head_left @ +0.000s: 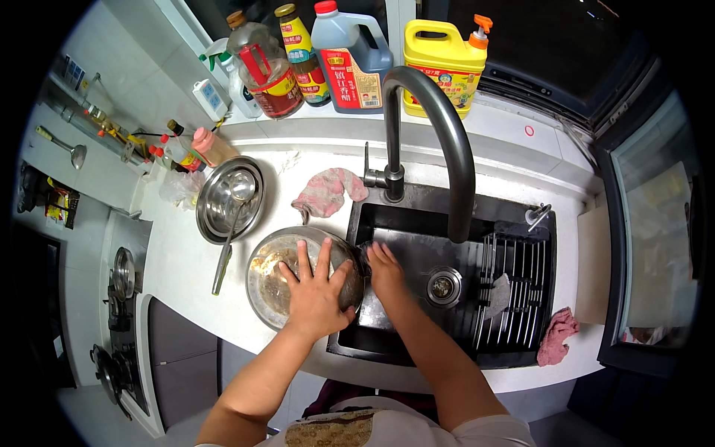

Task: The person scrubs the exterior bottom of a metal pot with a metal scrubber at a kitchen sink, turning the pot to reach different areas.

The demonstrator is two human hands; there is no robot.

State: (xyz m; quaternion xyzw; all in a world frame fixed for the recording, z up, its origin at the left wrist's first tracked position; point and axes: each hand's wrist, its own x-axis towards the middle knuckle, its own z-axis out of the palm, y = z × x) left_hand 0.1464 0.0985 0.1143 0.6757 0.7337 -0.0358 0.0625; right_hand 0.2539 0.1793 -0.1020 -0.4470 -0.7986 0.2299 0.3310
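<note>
A round, stained metal pot (pixel 269 294) lies on the counter at the sink's left edge. It seems to be bottom up, with brown marks on its flat face. My left hand (pixel 316 294) rests on that face, fingers spread flat. At the pot's right side, over the sink's edge, my right hand (pixel 385 272) has its fingers closed around a dark part that looks like the handle. Most of that part is hidden by the fingers. The black sink (pixel 402 238) holds a drain (pixel 445 287) and a wire rack (pixel 514 298) with a grey cloth (pixel 499 296) on it.
A dark curved faucet (pixel 439 127) arches over the sink. To the left stands a steel bowl (pixel 212 197) with a ladle (pixel 229 238). A pink-grey rag (pixel 331 191) lies behind the pot, a red rag (pixel 557 337) at right. Bottles and jugs (pixel 350 63) line the sill.
</note>
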